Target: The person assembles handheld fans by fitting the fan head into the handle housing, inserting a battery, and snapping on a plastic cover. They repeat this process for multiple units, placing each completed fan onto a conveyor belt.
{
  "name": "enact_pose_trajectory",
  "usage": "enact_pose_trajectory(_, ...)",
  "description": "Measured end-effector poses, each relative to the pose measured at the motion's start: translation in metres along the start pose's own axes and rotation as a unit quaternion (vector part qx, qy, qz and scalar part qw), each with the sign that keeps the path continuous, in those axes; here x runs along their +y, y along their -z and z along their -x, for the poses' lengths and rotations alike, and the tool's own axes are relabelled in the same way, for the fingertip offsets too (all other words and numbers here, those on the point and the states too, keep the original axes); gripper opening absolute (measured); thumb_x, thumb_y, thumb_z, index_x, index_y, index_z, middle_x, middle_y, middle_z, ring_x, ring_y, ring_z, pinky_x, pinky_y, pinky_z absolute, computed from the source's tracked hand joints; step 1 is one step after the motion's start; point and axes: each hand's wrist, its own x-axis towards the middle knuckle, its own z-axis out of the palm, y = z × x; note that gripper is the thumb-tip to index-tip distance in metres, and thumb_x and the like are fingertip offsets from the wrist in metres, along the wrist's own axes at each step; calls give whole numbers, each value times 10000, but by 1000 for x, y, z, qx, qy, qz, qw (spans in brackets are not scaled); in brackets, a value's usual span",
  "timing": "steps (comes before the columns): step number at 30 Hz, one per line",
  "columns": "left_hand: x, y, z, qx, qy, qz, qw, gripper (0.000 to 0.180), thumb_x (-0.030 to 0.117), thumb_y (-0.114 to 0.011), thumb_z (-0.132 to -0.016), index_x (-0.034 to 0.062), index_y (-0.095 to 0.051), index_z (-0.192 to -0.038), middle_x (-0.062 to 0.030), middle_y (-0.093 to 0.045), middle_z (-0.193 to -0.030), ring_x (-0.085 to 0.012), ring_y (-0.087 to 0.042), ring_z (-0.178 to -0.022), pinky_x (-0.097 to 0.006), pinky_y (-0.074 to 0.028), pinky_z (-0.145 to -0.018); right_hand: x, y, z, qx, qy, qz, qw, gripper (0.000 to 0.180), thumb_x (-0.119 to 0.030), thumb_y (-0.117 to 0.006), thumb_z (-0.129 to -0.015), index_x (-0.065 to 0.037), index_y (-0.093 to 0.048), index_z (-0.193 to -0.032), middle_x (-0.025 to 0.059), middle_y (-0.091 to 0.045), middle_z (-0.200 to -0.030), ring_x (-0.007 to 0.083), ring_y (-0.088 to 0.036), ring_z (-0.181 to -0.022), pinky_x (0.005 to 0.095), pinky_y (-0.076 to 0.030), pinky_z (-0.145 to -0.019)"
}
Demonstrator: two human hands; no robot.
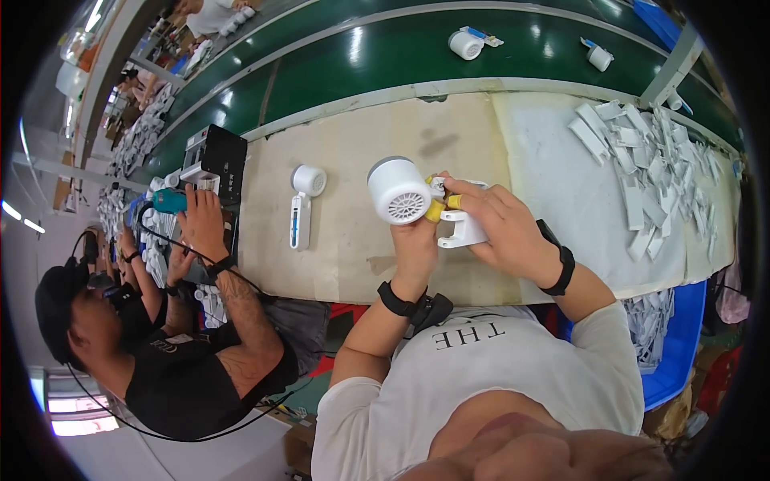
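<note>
A white cylindrical device head (399,191) with a grey rim and a slotted round grille is gripped in my left hand (415,244), above the near middle of the table. My right hand (509,232) is closed on a white plastic handle shell (461,230) with a forked end, close beside the device head. Yellow coverings show on fingertips where my hands meet. Part of the joint between the two pieces is hidden by my fingers. To the left lies a similar device (299,220), its round head joined to a handle with a blue strip.
Loose white plastic parts (642,160) are heaped on the table's right side. Behind it, a green conveyor (361,48) carries more devices (467,44). A blue bin (682,353) stands at the lower right. At left, a co-worker (192,345) handles a teal tool (168,200) near a black box (220,160).
</note>
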Motion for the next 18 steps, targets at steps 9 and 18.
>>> enact_pose_trajectory(9, -2, 3, 2, 16, 2, 16, 1000, 342, -7, -553, -845, -26, -493, -1181, -149, -537, -1202, -193, -531, -1071, -306, -425, -919, -4, 0, -2, -12, -16, -26, 999, 576, 11, -645, -566, -58, -452, -1104, 117, -512, -1233, 296, -508, -783, 361, -444, -733)
enact_pose_trajectory(18, -7, 0, 8, 0, -52, -149, 987, 335, -9, -586, -826, -19, -520, -1154, -140, -562, -1168, -200, -556, -1031, -312, -450, -884, 17, 6, -12, 53, -236, -343, 908, 467, -85, -624, -770, -35, -450, -1201, 60, -548, -1027, 117, -517, -847, 254, -431, -755)
